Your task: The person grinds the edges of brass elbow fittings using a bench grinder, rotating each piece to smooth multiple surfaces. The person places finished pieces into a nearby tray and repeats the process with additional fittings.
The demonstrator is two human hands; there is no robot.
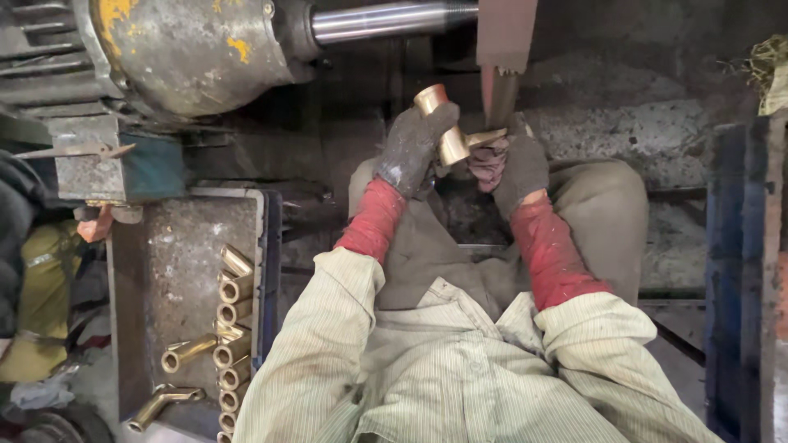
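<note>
Both my hands wear dark grey gloves over red cuffs. My left hand [408,148] and my right hand [515,168] together grip a brass pipe fitting [443,123], a bent tube with a round open end pointing up. The fitting is held against a reddish-brown sanding belt [501,49] that runs down from the top of the view. A pinkish rag [490,164] sits under my right palm. My knees in grey trousers frame the hands.
A grey tray [185,271] at the left holds several brass fittings [234,328] in a row. A worn motor housing [189,49] with a steel shaft [386,20] fills the top left. Another person in yellow clothing [41,287] sits at the far left. A blue frame [735,271] stands at the right.
</note>
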